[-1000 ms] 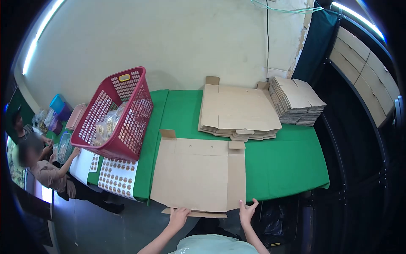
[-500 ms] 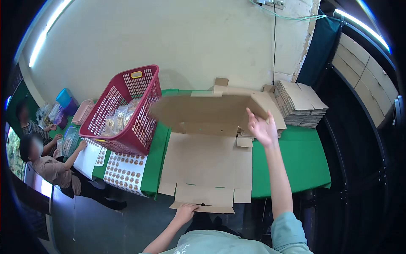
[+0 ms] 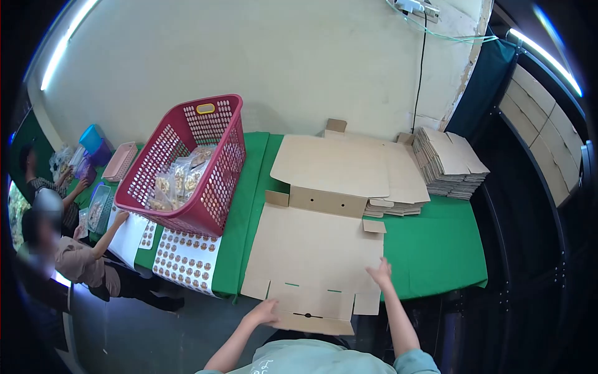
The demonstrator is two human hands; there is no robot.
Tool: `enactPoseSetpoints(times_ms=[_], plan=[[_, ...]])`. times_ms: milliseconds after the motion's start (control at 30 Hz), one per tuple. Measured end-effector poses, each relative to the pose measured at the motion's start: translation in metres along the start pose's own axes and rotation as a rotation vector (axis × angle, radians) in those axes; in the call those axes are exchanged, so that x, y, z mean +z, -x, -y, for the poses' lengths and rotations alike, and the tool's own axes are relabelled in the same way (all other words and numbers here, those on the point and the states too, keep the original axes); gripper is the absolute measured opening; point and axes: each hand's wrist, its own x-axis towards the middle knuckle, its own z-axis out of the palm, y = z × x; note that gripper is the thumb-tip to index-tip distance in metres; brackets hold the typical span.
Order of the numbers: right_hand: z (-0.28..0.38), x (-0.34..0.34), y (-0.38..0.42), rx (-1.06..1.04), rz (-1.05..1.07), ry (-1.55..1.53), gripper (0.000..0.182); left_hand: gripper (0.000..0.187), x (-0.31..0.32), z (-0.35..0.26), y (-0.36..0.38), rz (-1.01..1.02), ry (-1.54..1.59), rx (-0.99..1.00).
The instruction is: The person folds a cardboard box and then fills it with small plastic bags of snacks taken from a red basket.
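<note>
An unfolded cardboard box [image 3: 317, 249] lies in front of me on the green-covered table, its slotted front flap reaching past the near edge. Its large back panel leans away over other cardboard. My left hand [image 3: 264, 312] grips the left end of the front flap, with the thumb's position partly hidden. Beside the box's right edge, my right hand [image 3: 381, 273] has its fingers apart and holds nothing.
A dark red laundry basket [image 3: 212, 181] with bags of small items stands left. Printed sticker sheets [image 3: 185, 262] lie before it. Flattened boxes [image 3: 451, 163] are stacked at the back right. Two people [image 3: 81, 255] work at the far left.
The large back panel, raised half a second ago, now lies tipped back. My right hand has let go of it and come down toward me. My left hand has moved slightly along the flap.
</note>
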Motion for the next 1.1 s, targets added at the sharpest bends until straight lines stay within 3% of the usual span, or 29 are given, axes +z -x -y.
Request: enactPoseSetpoints(times_ms=[33, 133, 200, 267, 367, 433, 500, 567, 700, 800, 867, 967, 1100], plan=[[-0.014, 0.001, 0.016, 0.12, 0.003, 0.037, 0.085, 0.072, 0.004, 0.004, -0.002, 0.131, 0.018, -0.049], [-0.04, 0.012, 0.072, 0.373, 0.01, 0.024, 0.087, 0.07, 0.018, -0.008, 0.003, 0.101, -0.158, 0.035], [-0.072, 0.028, 0.099, 0.334, 0.021, 0.066, 0.086, 0.063, 0.02, -0.011, -0.002, 0.13, 0.026, 0.013], [-0.077, 0.035, 0.119, 0.427, -0.142, -0.113, 0.073, 0.059, 0.018, -0.017, -0.008, 0.154, 0.294, -0.017], [-0.096, 0.039, 0.115, 0.375, -0.143, -0.107, 0.045, 0.053, 0.001, -0.026, -0.019, 0.063, 0.406, 0.067], [-0.072, 0.018, 0.113, 0.322, 0.019, -0.306, 0.029, 0.052, -0.005, -0.011, -0.035, -0.268, 0.276, 0.159], [-0.022, -0.01, 0.117, 0.212, 0.163, -0.505, 0.013, 0.055, -0.031, -0.005, -0.041, -0.561, 0.154, 0.106], [0.014, -0.001, 0.121, 0.19, 0.247, -0.65, 0.016, 0.061, -0.047, 0.011, -0.049, -0.919, 0.068, 0.011], [0.022, 0.051, 0.127, 0.16, 0.248, -0.828, 0.04, 0.061, -0.04, 0.056, -0.069, -0.898, 0.174, -0.222], [0.029, 0.054, 0.135, 0.215, 0.076, -1.046, 0.038, 0.058, -0.036, 0.048, -0.063, -0.819, 0.228, -0.237], [0.034, 0.045, 0.131, 0.189, 0.152, -1.066, 0.038, 0.056, -0.042, 0.046, -0.063, -0.758, 0.418, -0.179], [0.038, 0.037, 0.125, 0.178, 0.252, -1.124, 0.039, 0.053, -0.07, 0.017, -0.043, -0.881, 0.147, -0.282], [0.046, 0.034, 0.127, 0.181, 0.265, -1.082, 0.039, 0.051, -0.073, 0.064, -0.047, -0.809, 0.007, -0.265]])
